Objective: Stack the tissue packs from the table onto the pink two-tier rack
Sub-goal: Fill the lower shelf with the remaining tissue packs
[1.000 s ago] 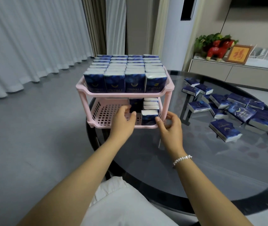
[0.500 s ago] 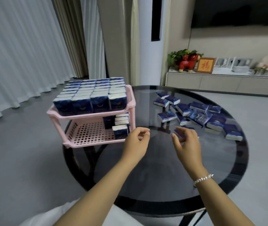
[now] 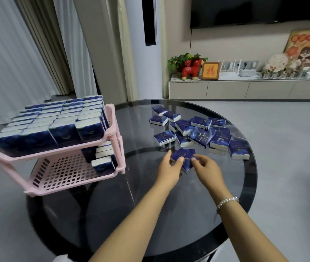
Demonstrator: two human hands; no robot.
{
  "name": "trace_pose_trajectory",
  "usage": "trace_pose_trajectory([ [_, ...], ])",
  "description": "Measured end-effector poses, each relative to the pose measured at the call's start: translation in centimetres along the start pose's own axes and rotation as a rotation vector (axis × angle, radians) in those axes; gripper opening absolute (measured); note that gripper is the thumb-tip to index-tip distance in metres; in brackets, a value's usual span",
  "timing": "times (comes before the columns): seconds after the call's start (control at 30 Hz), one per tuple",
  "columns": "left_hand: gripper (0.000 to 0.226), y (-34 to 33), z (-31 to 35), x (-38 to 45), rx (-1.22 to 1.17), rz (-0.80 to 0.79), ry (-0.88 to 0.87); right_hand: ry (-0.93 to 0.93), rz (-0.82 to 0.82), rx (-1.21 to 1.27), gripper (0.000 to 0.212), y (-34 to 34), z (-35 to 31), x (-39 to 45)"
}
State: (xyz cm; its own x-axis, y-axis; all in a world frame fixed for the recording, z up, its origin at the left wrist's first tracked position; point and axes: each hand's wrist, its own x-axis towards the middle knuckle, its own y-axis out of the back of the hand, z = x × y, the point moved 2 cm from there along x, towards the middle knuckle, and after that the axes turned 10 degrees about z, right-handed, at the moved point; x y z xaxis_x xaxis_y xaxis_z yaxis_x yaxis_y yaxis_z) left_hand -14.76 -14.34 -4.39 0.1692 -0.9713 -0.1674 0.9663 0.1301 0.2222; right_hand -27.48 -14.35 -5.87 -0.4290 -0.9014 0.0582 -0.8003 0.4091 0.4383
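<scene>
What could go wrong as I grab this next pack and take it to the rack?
1. The rack overhangs the table edge with a full top tier; a nudge might tip it.
2. Both hands, left and right, meet on one pack; the grip looks light, so it could slip on the glass.
3. The lower-tier row stands on edge and may topple if bumped.

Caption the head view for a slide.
Both hands, left hand and right hand, grasp a dark blue tissue pack on the round glass table beside the pink two-tier rack.
</scene>
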Motion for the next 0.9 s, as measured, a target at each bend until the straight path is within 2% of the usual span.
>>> trace_pose_trajectory([
  [0.17,0.066,0.8,-0.7,0.1,-0.081,0.020,0.006,0.025,-0.114,0.125,0.025,0.1,-0.2,-0.6],
  [0.27,0.062,2.9,-1.7,-0.5,-0.097,0.032,0.024,0.083,-0.267,0.183,0.022,0.1,-0.4,-1.2],
  [0.37,0.069,5.4,-2.4,-1.5,-0.078,0.002,0.061,0.176,-0.438,0.109,0.022,-0.4,-0.9,-1.8],
  [0.43,0.062,6.9,-2.8,-2.2,-0.063,-0.008,0.045,0.216,-0.510,0.120,0.026,-1.0,-1.3,-2.3],
  [0.5,0.052,8.0,-3.2,-2.6,-0.060,0.029,0.008,0.240,-0.531,0.153,0.038,-1.5,-1.9,-2.9],
  [0.6,0.051,9.2,-3.8,-2.1,-0.021,0.098,-0.039,0.275,-0.529,0.185,0.051,-2.2,-2.7,-3.5],
  [0.77,0.057,9.5,-3.9,-1.8,-0.210,0.049,-0.022,0.273,-0.470,0.237,0.062,-2.7,-3.2,-4.1],
  [0.83,0.057,9.6,-3.7,-2.0,-0.190,0.044,-0.074,0.245,-0.513,0.221,0.060,-2.6,-3.3,-4.2],
  [0.9,0.056,9.8,-3.5,-2.0,-0.122,0.019,-0.112,0.297,-0.518,0.184,0.049,-2.6,-3.3,-4.1],
])
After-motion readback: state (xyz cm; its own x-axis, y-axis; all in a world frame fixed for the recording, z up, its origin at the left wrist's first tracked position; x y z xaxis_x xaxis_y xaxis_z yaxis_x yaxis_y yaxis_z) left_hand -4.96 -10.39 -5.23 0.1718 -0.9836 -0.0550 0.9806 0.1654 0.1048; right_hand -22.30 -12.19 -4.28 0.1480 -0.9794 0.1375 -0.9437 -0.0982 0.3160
